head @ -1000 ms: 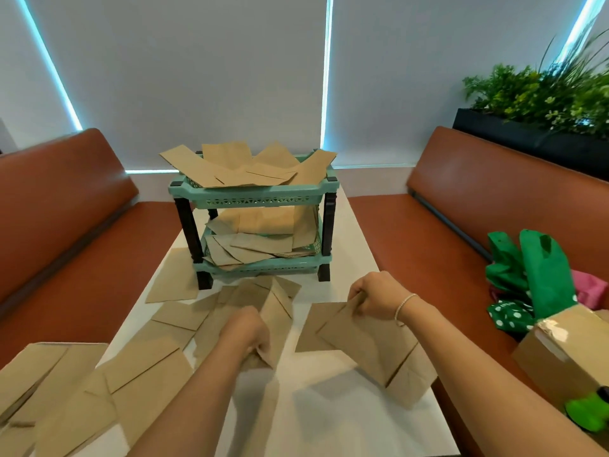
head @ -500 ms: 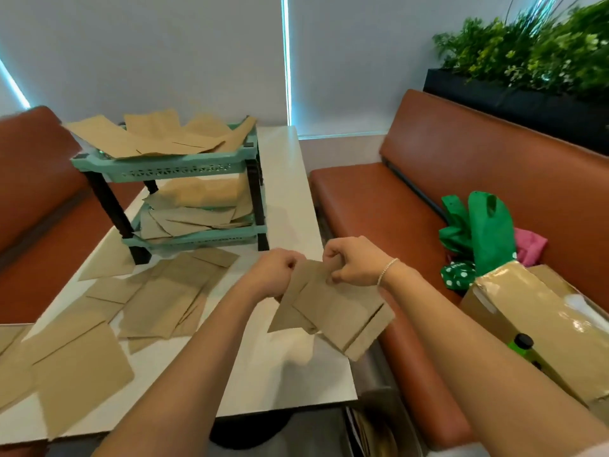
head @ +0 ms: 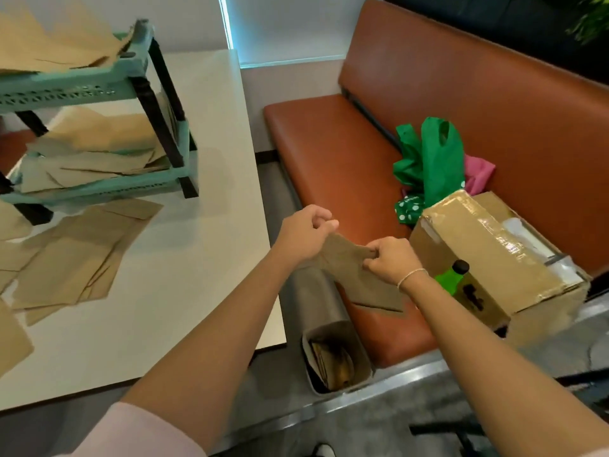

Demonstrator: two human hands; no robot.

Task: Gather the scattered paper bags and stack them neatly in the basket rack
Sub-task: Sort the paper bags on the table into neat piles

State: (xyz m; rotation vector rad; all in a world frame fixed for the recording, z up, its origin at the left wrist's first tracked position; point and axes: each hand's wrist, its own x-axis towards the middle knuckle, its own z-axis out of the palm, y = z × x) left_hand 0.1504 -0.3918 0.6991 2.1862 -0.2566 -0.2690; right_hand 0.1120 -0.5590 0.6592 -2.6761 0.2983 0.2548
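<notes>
Basket rack (head: 99, 90): left part cut off by frame edge; top corner motion-blurred. Loose paper bags on the table (head: 75, 258): left ones run out of frame, count unclear. Held paper bags (head: 359, 275): upper edges hidden under left hand (head: 304, 237) and right hand (head: 390, 260); number unreadable. Bin (head: 336, 357) contents too dim to identify. Green bottle (head: 449, 278): lower part hidden behind right wrist.

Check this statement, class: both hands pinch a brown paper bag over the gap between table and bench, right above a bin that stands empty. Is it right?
Not quite. In the head view the bin is not empty: it holds crumpled brownish paper. The rest stands: the left hand and right hand both pinch the paper bag over the gap between table and bench.
</notes>
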